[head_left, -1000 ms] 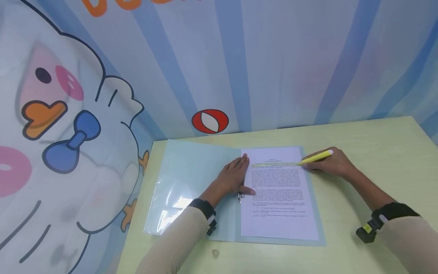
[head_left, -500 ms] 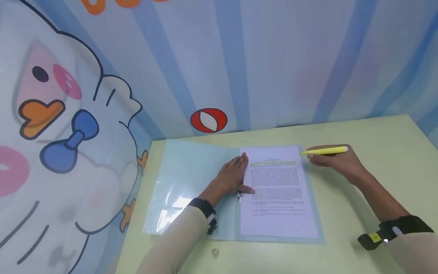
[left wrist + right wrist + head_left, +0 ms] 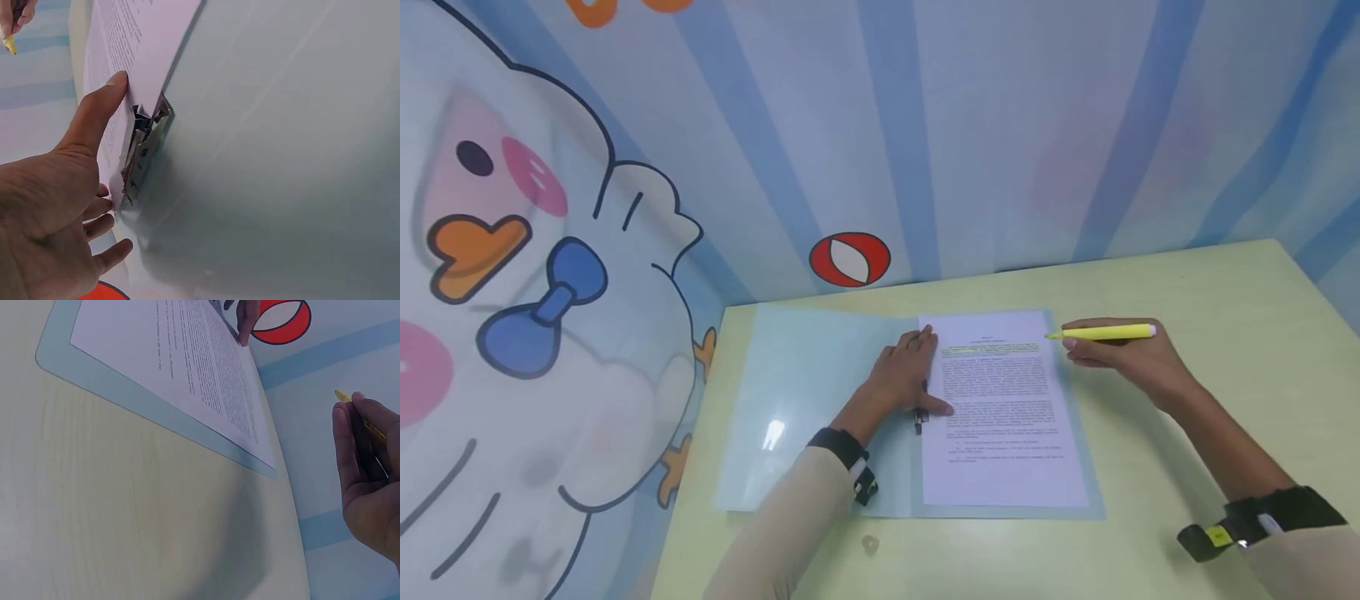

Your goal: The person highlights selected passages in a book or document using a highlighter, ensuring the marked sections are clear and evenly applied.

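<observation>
A printed white sheet [image 3: 1007,482] lies on the right half of an opened pale blue folder [image 3: 816,354], with a yellow-marked band across its top lines. My left hand [image 3: 898,373] rests on the sheet's left edge, thumb spread and fingers extended. Beneath that hand is a metal clip [image 3: 145,140] at the folder's fold, partly covered in the head view. In my right hand [image 3: 1142,358] I pinch a yellow highlighter [image 3: 1108,332] between thumb and fingers. Its uncapped tip points left near the sheet's upper right corner, and the right wrist view shows it raised off the paper.
The light wooden table [image 3: 1210,333] extends to the right of the folder. A small round translucent object [image 3: 870,544] lies below the folder. Behind the table stands a striped blue backdrop [image 3: 985,150] with a cartoon bird [image 3: 625,400] at left.
The highlighter has left the marked line at the sheet's right edge, moving up and right with my right hand. My left hand stays on the sheet. The camera view has shifted slightly.
</observation>
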`<state>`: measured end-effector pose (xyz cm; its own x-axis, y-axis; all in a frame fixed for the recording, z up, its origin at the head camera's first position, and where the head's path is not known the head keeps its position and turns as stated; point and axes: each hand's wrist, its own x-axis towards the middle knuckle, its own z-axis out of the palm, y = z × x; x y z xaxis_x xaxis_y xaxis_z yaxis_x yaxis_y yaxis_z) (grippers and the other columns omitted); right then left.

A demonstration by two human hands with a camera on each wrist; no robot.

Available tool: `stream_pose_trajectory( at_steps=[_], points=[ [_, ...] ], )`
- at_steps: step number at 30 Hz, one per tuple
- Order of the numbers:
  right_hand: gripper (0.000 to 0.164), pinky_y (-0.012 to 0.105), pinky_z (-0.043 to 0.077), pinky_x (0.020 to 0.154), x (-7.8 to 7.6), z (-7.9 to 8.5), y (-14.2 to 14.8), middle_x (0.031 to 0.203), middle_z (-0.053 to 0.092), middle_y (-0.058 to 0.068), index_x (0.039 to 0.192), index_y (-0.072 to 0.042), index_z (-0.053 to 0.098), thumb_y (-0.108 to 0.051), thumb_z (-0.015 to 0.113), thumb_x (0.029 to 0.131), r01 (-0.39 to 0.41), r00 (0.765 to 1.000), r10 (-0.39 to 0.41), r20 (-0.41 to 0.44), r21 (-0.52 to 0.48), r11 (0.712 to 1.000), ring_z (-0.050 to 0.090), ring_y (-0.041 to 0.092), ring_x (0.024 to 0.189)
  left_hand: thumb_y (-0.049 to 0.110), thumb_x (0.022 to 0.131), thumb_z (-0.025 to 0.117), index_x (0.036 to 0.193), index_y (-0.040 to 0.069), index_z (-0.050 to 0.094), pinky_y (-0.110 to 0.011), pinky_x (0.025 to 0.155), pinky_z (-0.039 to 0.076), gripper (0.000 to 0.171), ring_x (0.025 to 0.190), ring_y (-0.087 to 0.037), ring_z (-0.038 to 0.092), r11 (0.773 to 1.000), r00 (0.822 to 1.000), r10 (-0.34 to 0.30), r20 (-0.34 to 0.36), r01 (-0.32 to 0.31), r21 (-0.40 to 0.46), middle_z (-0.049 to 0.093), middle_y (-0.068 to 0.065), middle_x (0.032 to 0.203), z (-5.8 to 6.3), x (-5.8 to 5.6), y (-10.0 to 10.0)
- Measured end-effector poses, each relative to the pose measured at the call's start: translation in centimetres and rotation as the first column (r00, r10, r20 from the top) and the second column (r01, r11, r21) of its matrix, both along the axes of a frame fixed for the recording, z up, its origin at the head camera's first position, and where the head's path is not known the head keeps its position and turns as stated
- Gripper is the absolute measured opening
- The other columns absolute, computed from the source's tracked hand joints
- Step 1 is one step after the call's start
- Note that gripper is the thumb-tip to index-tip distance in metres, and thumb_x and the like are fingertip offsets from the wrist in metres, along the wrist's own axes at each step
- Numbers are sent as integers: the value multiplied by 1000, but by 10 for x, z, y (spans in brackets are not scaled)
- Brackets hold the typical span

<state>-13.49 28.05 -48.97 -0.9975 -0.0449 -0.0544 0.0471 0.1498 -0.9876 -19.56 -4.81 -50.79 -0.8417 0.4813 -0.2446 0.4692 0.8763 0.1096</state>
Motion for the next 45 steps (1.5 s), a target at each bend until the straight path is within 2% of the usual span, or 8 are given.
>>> stream_pose_trajectory(
  at_steps=[8, 14, 19, 24, 27, 36, 40, 45],
  points=[
    [49, 37, 50, 79, 4, 2, -13, 111, 67, 5, 116, -9, 66, -35, 76, 76, -17, 1000, 18, -21, 44, 999, 64, 21, 95, 64, 60, 76, 153, 15, 16, -46, 107, 24, 121, 139, -23, 12, 1000, 1000, -13, -26, 14, 16, 13, -1, 158, 8, 5, 3],
    [43, 34, 51, 78, 8, 2, -19, 113, 66, 6, 117, -9, 66, -32, 73, 81, -48, 998, 52, -46, 81, 996, 64, 21, 96, 62, 61, 77, 153, 16, 16, -47, 108, 22, 119, 139, -22, 11, 1000, 1000, -16, -17, 17, 12, 12, 1, 158, 8, 9, 3],
    [43, 35, 51, 77, 11, 4, -25, 114, 66, 8, 116, -7, 66, -29, 74, 81, -66, 997, 68, -47, 48, 997, 64, 22, 95, 65, 59, 75, 153, 19, 16, -45, 108, 22, 121, 139, -21, 9, 999, 999, -32, -36, 33, 6, 10, 3, 158, 4, 14, 0],
    [46, 36, 51, 77, 15, 12, -32, 113, 66, 9, 115, -7, 67, -31, 76, 77, -66, 997, 66, -25, 27, 997, 64, 22, 94, 67, 58, 75, 153, 19, 17, -44, 107, 25, 121, 139, -21, 11, 998, 996, -54, -64, 56, 26, 11, 2, 158, 10, 20, -1],
    [46, 37, 51, 77, 15, 9, -34, 113, 66, 8, 114, -8, 67, -31, 78, 76, -65, 998, 66, -22, 19, 998, 64, 22, 93, 66, 59, 74, 153, 19, 20, -42, 106, 27, 118, 137, -21, 16, 997, 995, -61, -80, 65, 48, 16, 2, 157, 18, 24, -2],
    [41, 34, 52, 76, 25, 13, -45, 109, 67, 5, 111, -13, 69, -34, 77, 76, -62, 995, 65, -70, 50, 997, 65, 22, 90, 63, 65, 73, 149, 28, 31, -40, 97, 38, 101, 121, -19, 39, 985, 993, 37, -109, -18, 173, 45, -1, 140, 37, 38, -9],
    [40, 32, 52, 76, 32, 15, -50, 109, 68, 1, 111, -18, 70, -37, 76, 77, -51, 995, 59, -83, 94, 994, 66, 20, 89, 63, 72, 67, 146, 25, 40, -37, 95, 38, 87, 111, -16, 46, 974, 986, 5, -168, 33, 225, 55, 1, 130, 45, 45, -14],
    [39, 32, 52, 76, 39, 15, -56, 110, 67, 0, 111, -19, 70, -38, 75, 77, -49, 994, 58, -95, 91, 995, 66, 19, 87, 62, 78, 62, 138, 25, 51, -33, 88, 40, 71, 95, -10, 51, 957, 974, -15, -225, 79, 278, 63, 5, 118, 53, 56, -21]
  ],
)
